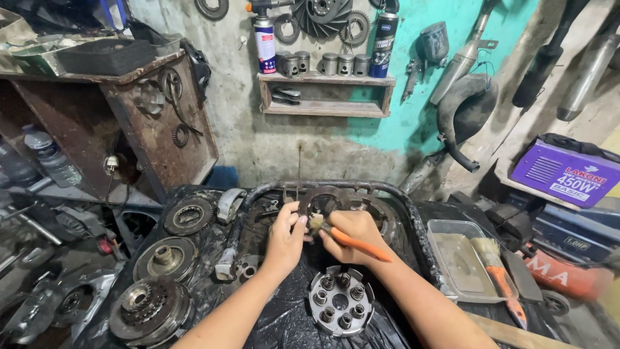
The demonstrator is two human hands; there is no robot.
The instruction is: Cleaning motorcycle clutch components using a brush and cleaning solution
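My left hand (285, 236) grips the rim of a dark, greasy clutch basket (381, 213) that lies in a black metal tray (421, 227). My right hand (351, 235) holds a small brush with an orange handle (359, 245). Its bristles touch the inside of the basket, next to my left thumb. Just below my hands lies a silver pressure plate (340, 301) with several springs standing on it.
Left of the tray lie round clutch parts (188, 215), a hub (165, 258) and a geared assembly (148, 310). At the right stands a clear container of murky liquid (460, 262) with a second orange-handled brush (497, 268). A purple box (566, 173) rests far right.
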